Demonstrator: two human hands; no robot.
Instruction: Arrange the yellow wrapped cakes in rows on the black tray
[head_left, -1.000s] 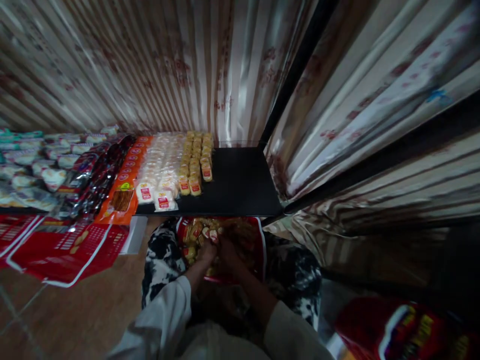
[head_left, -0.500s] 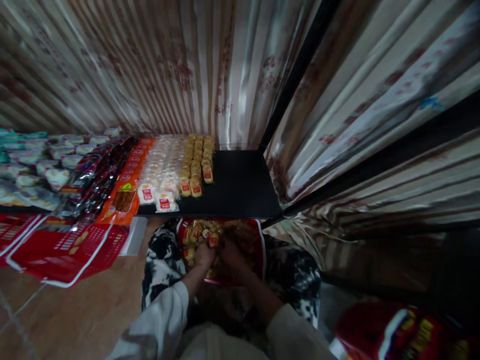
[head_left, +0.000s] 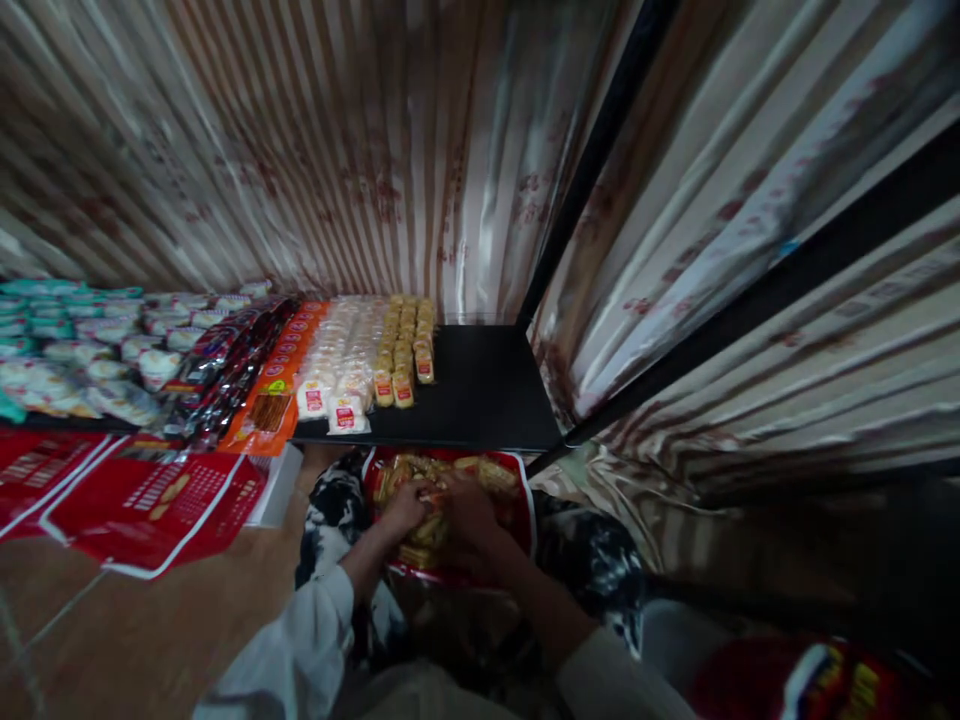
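A red bag [head_left: 527,505] with a white edge lies on my lap, filled with small yellow-wrapped snack packets [head_left: 424,540]. My left hand [head_left: 406,506] reaches in from the left, its fingers curled on packets near the middle of the pile. Close beside it, my right hand [head_left: 469,508] bends down into the same packets. Its fingertips are dim and partly hidden among the wrappers.
Ahead is a black shelf [head_left: 487,385] with rows of yellow packets [head_left: 405,340], white packets [head_left: 337,370], an orange pack [head_left: 274,395], dark red packs [head_left: 232,365] and white-and-green packs [head_left: 112,335]. Red bags [head_left: 165,510] hang at left. Black posts [head_left: 585,160] and striped curtains [head_left: 375,130] surround it.
My view has shifted a little, so the shelf sits lower. My hands have sunk onto the packets; the packet that stood up by my left fingers is no longer distinct.
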